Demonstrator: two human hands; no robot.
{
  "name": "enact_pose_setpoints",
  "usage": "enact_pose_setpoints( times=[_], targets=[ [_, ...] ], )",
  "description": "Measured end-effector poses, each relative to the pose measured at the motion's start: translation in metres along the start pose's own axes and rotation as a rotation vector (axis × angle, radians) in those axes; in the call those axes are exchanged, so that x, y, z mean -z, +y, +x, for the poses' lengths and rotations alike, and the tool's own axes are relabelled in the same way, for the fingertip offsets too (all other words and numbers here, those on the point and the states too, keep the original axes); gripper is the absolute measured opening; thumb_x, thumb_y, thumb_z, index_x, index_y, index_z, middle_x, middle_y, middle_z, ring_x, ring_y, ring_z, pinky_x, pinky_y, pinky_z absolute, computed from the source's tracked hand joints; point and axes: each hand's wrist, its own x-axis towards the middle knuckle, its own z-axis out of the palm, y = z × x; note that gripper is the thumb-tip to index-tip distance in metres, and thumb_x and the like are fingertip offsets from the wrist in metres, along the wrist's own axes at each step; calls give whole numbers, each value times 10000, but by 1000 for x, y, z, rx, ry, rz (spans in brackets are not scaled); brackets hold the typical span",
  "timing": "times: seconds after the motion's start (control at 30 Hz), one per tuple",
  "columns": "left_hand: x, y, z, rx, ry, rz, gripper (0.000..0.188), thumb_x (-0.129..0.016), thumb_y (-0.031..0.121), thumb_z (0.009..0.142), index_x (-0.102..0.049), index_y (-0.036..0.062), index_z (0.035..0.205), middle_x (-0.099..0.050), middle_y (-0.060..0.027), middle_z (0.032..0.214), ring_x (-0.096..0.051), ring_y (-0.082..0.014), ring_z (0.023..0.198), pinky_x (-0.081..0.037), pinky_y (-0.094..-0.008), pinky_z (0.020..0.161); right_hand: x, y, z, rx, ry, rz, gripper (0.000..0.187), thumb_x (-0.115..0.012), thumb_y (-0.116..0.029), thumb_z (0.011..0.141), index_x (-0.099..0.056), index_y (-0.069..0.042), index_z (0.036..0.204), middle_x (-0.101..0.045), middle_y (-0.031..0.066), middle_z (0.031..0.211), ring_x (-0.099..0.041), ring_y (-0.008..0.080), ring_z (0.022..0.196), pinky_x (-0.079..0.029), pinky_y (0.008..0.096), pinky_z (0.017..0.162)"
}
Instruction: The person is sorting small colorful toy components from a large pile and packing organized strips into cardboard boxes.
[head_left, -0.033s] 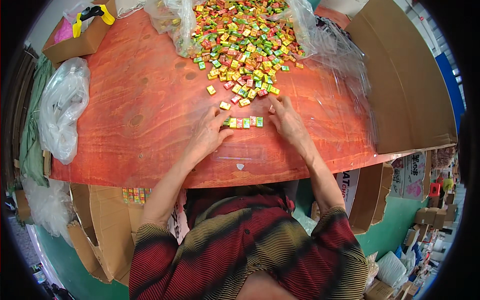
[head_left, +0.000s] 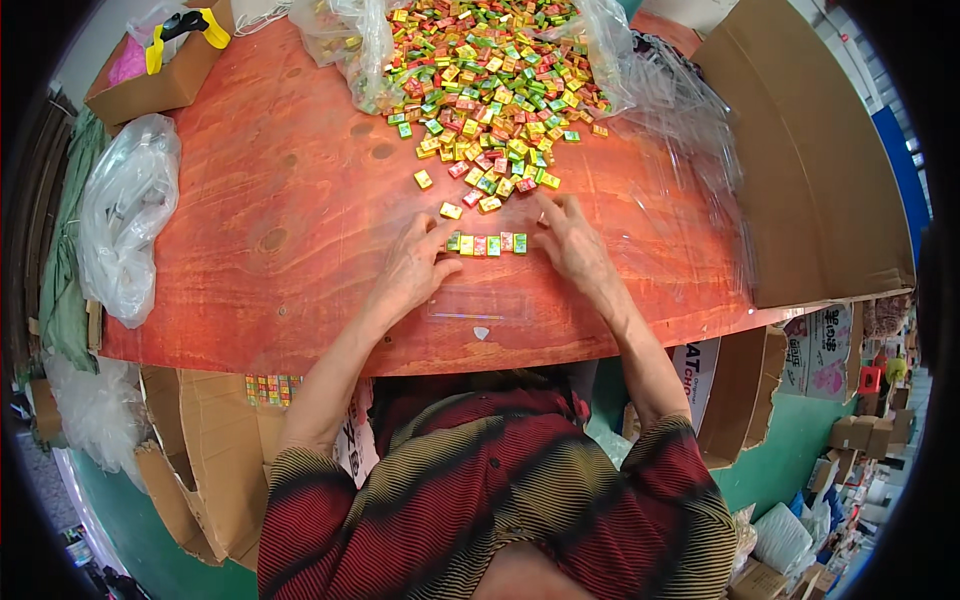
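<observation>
probably light, stiff and slightly slick, the row of little boxes [head_left: 480,245] lies between both hands, best squeezed at its ends; left hand [head_left: 408,262]: fingers spread; right hand [head_left: 580,250]: cannot tell whether fingers pinch anything; worktop [head_left: 230,290] beneath, loose pile [head_left: 490,95] beyond

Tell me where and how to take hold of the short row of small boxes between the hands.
I'd grip the row by its two outer ends, left hand from the left, right hand from the right, pressing gently inward. The boxes lie side by side in a straight line, so end pressure should keep them together.
</observation>
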Motion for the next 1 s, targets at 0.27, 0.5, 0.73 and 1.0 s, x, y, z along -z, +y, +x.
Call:
enact_pose_setpoints(
  times=[0.27,0.5,0.73,1.0],
  targets=[
    [3,-5,-1,11,-58,-31,484,-672,68,707,-498,56,1158,-463,-123,1034,-544,-255,892,-448,-342,765,-2,-21,-14,-43,-95,37,475,-630,-82,744,-440,-50,1179,-450,173,1082,-525,346,939,-453,388,778],
    [-9,8,5,-40,25,83,420,-663,95,711,-530,55,1108,-499,-119,982,-539,-293,871,-440,-362,742,-34,-22,0,115,-23,-116,361,-644,-106,717,-516,-50,1050,-497,153,930,-538,326,850,-456,399,709],
    [-12,6,5,-63,81,49,397,-686,94,663,-562,58,1039,-511,-108,945,-528,-298,873,-437,-395,739,-30,-23,5,154,-73,-39,309,-636,-100,722,-543,-76,1016,-502,135,909,-545,327,816,-463,401,675],
    [-2,23,8,46,29,59,287,-659,103,703,-595,43,977,-524,-132,942,-539,-322,884,-434,-394,734,-30,-26,0,148,-8,-62,324,-631,-106,737,-549,-78,1049,-523,155,930,-552,357,810,-466,412,673]
  ],
)
